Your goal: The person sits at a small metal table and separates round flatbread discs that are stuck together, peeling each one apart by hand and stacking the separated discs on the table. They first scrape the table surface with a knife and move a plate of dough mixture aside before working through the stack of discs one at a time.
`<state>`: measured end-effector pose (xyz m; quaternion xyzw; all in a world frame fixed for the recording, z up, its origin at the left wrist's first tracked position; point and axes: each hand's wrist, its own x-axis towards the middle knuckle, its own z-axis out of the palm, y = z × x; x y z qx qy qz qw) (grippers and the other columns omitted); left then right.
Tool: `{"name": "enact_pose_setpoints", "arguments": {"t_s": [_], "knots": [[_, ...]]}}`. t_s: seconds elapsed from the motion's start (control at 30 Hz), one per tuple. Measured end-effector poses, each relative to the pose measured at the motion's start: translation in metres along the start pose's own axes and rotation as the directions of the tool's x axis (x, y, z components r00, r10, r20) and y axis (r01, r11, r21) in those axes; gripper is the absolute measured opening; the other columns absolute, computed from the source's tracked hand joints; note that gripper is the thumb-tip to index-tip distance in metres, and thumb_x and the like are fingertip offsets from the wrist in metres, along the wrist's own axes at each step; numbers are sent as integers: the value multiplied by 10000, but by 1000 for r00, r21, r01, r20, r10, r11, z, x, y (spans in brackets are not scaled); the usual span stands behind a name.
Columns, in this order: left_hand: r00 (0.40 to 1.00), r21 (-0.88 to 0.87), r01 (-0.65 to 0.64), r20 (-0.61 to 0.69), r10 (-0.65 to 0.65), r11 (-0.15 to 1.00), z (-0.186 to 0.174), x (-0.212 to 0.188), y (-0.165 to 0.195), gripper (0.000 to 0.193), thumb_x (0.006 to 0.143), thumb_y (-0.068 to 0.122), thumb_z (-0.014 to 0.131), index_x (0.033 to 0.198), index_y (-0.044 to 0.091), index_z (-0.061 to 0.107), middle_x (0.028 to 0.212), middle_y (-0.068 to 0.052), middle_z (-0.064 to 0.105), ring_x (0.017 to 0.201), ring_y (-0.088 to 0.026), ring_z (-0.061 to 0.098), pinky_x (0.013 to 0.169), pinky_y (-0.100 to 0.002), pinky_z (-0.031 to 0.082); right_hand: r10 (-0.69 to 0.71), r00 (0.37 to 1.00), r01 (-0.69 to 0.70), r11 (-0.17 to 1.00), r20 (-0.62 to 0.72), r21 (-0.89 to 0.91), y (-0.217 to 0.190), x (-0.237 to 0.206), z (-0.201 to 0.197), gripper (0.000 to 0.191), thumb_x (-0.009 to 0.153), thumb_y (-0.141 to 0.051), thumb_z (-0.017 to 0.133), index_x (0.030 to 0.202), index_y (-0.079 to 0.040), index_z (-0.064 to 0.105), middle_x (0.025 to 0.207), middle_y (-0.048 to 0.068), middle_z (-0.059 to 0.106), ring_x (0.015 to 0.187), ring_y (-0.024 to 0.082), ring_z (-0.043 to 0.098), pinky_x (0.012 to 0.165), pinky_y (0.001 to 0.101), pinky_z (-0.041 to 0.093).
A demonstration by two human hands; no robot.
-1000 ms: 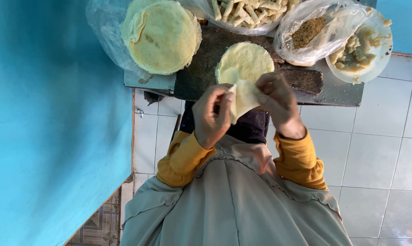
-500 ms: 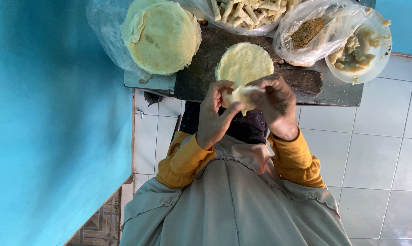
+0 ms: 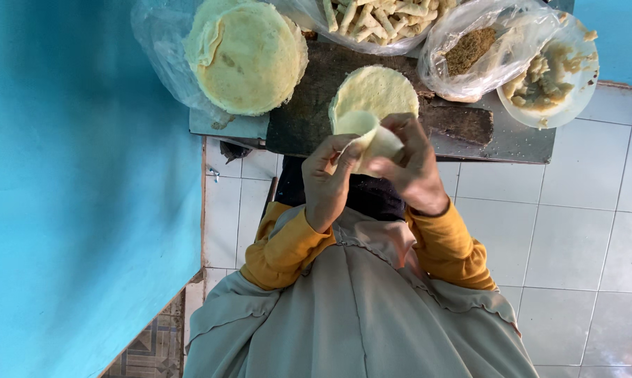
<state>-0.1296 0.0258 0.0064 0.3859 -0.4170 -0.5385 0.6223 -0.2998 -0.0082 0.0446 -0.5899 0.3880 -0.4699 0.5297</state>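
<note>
Above the near edge of the worktop (image 3: 512,140), the left hand (image 3: 330,178) and right hand (image 3: 410,168) pinch a pale, soft wrapper (image 3: 375,143) between them, fingers closed on its folded edges. It looks partly folded, not yet rolled shut. One flat round wrapper (image 3: 375,91) lies on the dark board (image 3: 302,119) just beyond, unfilled. A stack of thin round skins (image 3: 249,56) sits on clear plastic, finished rolls (image 3: 379,17) fill a bag, and a brown crumbly filling (image 3: 470,49) and pale paste (image 3: 540,80) sit to the right.

Your wrapper (image 3: 372,143) is pale yellow, thin, folded over into a small bundle, held up just above the dark board.
</note>
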Motion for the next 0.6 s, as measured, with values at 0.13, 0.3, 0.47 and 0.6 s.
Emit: {"name": "enact_pose_setpoints", "arguments": {"t_s": [0.13,0.3,0.47,0.6], "knots": [[985,-6,-53,-167,51,999,-8,0,-12,194,1121,237,635,1055,57,662,953,5,654,863,-43,582,793,-210,482,189,960,-191,982,-207,12,5,-1,-9,101,1002,-43,725,1076,5,675,890,103,679,703,134,557,621,255,442],[984,-80,109,-130,-119,991,-3,2,-20,266,1039,282,624,1220,87,608,1075,23,652,960,-49,622,842,-228,523,197,965,-99,886,-174,453,17,-3,-12,94,949,-14,703,1003,-59,641,929,57,698,774,128,646,691,280,550],[942,-191,327,-10,-335,926,4,7,-16,312,933,263,756,1137,38,683,1012,-28,688,862,-105,618,725,-276,501,51,996,-26,949,-72,314,32,-4,-23,55,1024,-26,671,991,-69,668,885,53,691,707,115,596,645,283,502],[950,-332,164,-200,-239,929,2,3,-14,338,943,305,792,1128,33,715,1046,-34,710,934,-100,635,827,-265,510,139,968,-49,922,-210,383,41,-11,-43,81,1027,-21,682,969,-76,671,874,43,674,738,124,598,690,295,513]]}}
